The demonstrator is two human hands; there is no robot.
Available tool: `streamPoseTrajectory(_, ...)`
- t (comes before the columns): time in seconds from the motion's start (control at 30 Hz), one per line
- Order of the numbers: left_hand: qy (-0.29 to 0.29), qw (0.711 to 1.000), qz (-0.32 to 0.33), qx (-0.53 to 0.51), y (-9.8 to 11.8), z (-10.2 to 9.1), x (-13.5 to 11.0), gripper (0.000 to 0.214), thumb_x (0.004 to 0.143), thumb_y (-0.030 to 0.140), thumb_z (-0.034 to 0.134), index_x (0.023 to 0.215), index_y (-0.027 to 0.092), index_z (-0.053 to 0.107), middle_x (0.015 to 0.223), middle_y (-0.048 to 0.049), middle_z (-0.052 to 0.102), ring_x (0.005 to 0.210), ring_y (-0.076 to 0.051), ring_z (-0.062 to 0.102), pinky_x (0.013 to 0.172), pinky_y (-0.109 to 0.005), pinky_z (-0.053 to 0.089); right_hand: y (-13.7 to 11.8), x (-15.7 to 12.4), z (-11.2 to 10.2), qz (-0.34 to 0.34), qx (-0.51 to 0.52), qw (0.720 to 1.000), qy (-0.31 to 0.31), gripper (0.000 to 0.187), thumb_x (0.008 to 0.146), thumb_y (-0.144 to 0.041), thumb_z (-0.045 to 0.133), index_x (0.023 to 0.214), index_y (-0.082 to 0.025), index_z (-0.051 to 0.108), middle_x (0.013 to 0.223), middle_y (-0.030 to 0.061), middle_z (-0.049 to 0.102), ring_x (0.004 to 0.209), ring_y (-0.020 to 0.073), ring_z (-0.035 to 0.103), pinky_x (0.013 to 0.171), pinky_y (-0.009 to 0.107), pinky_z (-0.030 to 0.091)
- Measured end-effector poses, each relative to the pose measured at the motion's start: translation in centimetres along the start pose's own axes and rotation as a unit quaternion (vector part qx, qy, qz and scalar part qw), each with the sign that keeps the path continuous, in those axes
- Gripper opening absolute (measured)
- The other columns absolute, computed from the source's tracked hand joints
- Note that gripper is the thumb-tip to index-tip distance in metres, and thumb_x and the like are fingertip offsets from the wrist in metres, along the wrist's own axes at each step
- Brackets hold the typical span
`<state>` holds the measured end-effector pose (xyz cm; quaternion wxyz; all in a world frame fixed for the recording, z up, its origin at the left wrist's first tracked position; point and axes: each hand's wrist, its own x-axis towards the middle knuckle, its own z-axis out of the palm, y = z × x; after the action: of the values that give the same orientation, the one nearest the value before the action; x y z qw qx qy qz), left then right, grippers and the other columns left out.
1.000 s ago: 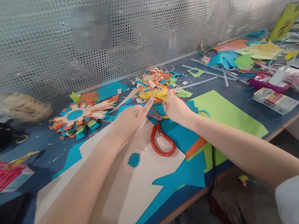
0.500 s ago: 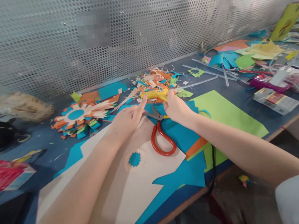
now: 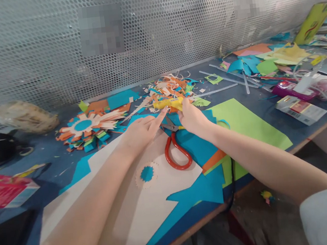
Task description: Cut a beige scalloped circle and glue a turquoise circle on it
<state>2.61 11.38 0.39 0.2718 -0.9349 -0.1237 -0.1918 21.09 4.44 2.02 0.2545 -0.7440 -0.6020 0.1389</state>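
Note:
My right hand (image 3: 193,117) is wrapped round a yellow glue gun (image 3: 165,103), whose front end points left over the paper scraps. A clear glue stick (image 3: 216,91) lies behind it. Just under the gun, my left hand (image 3: 143,129) stretches out its index finger; its other fingers are partly hidden and nothing shows in it. Whether the fingertip touches the gun, I cannot tell. Red-handled scissors (image 3: 180,162) lie between my forearms, blades spread, on white paper (image 3: 138,215) and blue paper (image 3: 193,138). A small scalloped white ring with a blue centre (image 3: 147,174) rests on the white sheet.
A layered paper flower (image 3: 83,125) stands at the left, beside a pink box (image 3: 7,189). Shredded paper (image 3: 171,84) is heaped before a perforated metal screen (image 3: 153,33). Green paper (image 3: 246,125), a small carton (image 3: 300,110) and a purple object (image 3: 294,90) are at the right.
My left index fingertip has shifted right and slightly down, from the glue gun's front end to beneath its body. My right hand and the gun look nearly still.

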Motion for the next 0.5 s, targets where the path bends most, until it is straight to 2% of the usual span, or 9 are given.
streamPoseTrajectory(0.2, 0.032, 0.998, 0.029, 0.048, -0.07, -0.19, 0.35, 0.067, 0.088, 0.001, 0.030, 0.148, 0.006, 0.002, 0.073, -0.0058, 0.066, 0.073, -0.020, 0.064, 0.063, -0.028, 0.049, 0.06, 0.05, 0.03, 0.000, -0.007, 1.000, 0.001, 0.031, 0.093, -0.015, 0.041, 0.121, -0.001, 0.040, 0.105, 0.0229, 0.066, 0.093, 0.0293, 0.066, 0.074, 0.035, 0.049)
streamPoseTrajectory(0.37, 0.007, 0.998, 0.035, 0.045, -0.14, -0.32, 0.57, 0.065, 0.086, 0.000, 0.029, 0.148, 0.009, 0.011, 0.075, -0.0054, 0.066, 0.071, -0.019, 0.064, 0.061, -0.028, 0.048, 0.21, 0.05, 0.16, -0.005, -0.006, 1.000, 0.005, 0.030, 0.093, -0.015, 0.041, 0.121, -0.003, 0.041, 0.107, 0.0221, 0.066, 0.094, 0.0285, 0.066, 0.074, 0.034, 0.048)
streamPoseTrajectory(0.5, 0.001, 0.998, 0.032, 0.056, -0.04, -0.50, 0.77, 0.066, 0.085, -0.001, 0.029, 0.148, 0.009, 0.011, 0.073, -0.0040, 0.065, 0.068, -0.018, 0.064, 0.061, -0.027, 0.048, 0.22, 0.08, 0.22, -0.005, -0.006, 1.000, 0.007, 0.030, 0.093, -0.015, 0.041, 0.120, -0.003, 0.041, 0.104, 0.0212, 0.067, 0.091, 0.0278, 0.066, 0.072, 0.033, 0.048)
